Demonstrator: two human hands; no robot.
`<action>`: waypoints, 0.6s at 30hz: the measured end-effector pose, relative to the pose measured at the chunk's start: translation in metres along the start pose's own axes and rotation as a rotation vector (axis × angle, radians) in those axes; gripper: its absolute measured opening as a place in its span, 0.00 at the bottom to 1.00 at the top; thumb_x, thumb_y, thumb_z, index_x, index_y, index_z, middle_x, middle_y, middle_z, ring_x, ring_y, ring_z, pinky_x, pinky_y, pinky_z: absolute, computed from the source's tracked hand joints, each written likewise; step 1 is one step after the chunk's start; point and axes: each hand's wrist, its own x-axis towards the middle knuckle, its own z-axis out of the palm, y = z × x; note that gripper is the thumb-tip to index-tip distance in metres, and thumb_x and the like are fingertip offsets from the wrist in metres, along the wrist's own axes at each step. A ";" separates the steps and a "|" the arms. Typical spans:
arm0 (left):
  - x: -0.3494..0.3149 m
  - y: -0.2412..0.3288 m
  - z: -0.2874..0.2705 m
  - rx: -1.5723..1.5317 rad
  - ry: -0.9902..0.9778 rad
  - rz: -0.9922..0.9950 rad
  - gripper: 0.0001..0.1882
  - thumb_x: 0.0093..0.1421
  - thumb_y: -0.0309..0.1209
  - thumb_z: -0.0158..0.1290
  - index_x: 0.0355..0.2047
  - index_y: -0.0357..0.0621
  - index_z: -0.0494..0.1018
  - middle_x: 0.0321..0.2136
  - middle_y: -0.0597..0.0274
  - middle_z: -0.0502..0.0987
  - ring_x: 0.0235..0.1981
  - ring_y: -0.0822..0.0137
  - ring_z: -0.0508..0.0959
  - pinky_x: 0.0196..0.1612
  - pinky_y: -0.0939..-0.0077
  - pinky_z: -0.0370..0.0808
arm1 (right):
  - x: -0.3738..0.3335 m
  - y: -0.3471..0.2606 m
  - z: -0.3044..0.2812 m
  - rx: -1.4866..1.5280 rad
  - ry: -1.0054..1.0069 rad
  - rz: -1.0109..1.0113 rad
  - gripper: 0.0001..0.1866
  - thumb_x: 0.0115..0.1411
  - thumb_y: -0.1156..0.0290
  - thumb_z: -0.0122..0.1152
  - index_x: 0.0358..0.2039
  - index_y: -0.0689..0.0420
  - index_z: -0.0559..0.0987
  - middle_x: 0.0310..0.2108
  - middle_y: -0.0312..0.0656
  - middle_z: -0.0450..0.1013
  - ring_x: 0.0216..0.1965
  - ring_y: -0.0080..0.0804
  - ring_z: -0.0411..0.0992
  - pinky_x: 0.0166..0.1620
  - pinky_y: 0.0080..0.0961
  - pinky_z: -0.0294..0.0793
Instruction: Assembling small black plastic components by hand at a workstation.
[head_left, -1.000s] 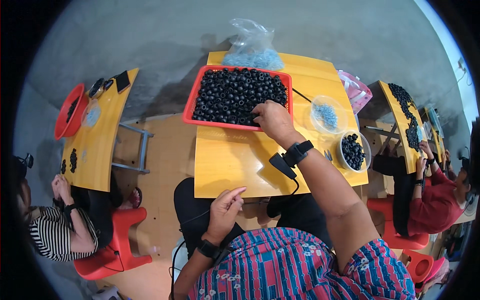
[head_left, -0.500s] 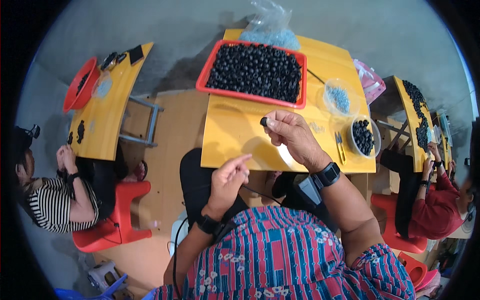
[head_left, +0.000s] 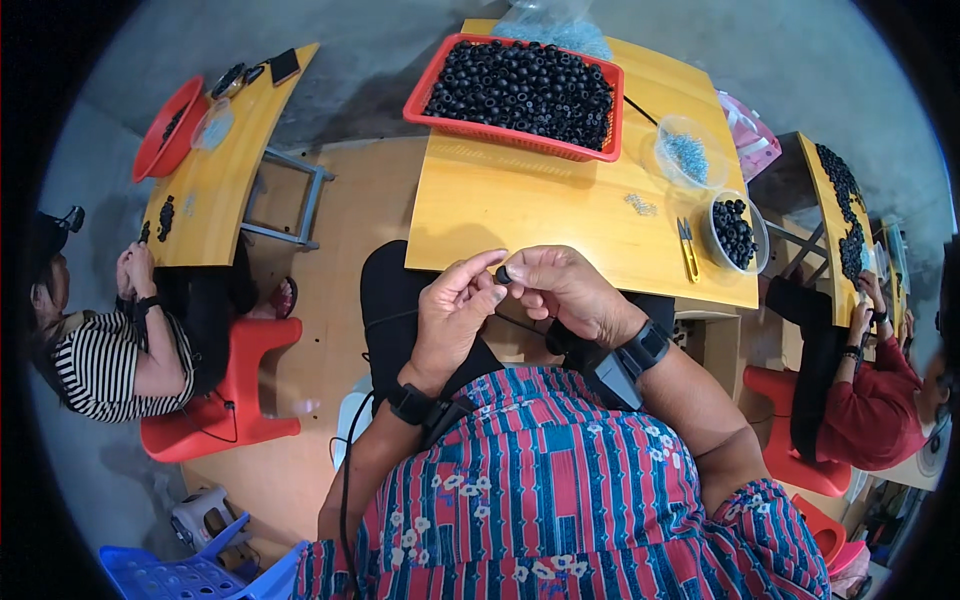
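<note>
Just off the table's near edge, a small black round part [head_left: 502, 274] is pinched between the thumb and fingers of my right hand [head_left: 572, 292]. My left hand [head_left: 452, 318] meets it from the other side, its thumb and index finger closed about the same part. The fingers cover much of it. Beyond my hands, a red plastic basket [head_left: 500, 138] full of similar black parts stands on the yellow table [head_left: 510, 215]. A clear tub [head_left: 752, 262] at the right holds more of them.
Yellow-handled snips [head_left: 689, 250] lie beside the tub. Small clear pieces [head_left: 640, 205] are scattered on the table, and a clear dish [head_left: 687, 152] holds bluish ones. A plastic bag [head_left: 560, 35] sits behind the basket. Co-workers sit at tables on both sides.
My right hand has come down and toward me with the black part, off the tabletop. My left hand has risen to meet it. The view has tilted, shifting the table upward.
</note>
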 end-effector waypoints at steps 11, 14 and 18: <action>0.000 -0.010 -0.005 -0.274 0.092 -0.192 0.14 0.62 0.23 0.53 0.48 0.36 0.71 0.36 0.65 0.74 0.30 0.76 0.73 0.37 0.82 0.73 | -0.004 -0.001 0.021 -0.415 0.204 -0.206 0.07 0.57 0.78 0.62 0.36 0.65 0.77 0.29 0.35 0.75 0.30 0.19 0.74 0.36 0.17 0.75; -0.001 -0.017 -0.005 -0.491 0.081 -0.208 0.13 0.62 0.23 0.51 0.48 0.36 0.70 0.37 0.64 0.74 0.32 0.75 0.73 0.38 0.79 0.74 | -0.002 0.003 0.019 -0.410 0.232 -0.260 0.08 0.56 0.81 0.63 0.37 0.64 0.77 0.29 0.33 0.75 0.29 0.17 0.72 0.36 0.14 0.74; -0.002 -0.018 -0.004 -0.580 0.078 -0.221 0.11 0.63 0.23 0.50 0.46 0.37 0.70 0.36 0.64 0.73 0.32 0.75 0.73 0.39 0.78 0.75 | 0.004 0.012 0.010 -0.425 0.197 -0.368 0.09 0.54 0.82 0.63 0.37 0.61 0.79 0.29 0.32 0.74 0.28 0.15 0.70 0.36 0.12 0.72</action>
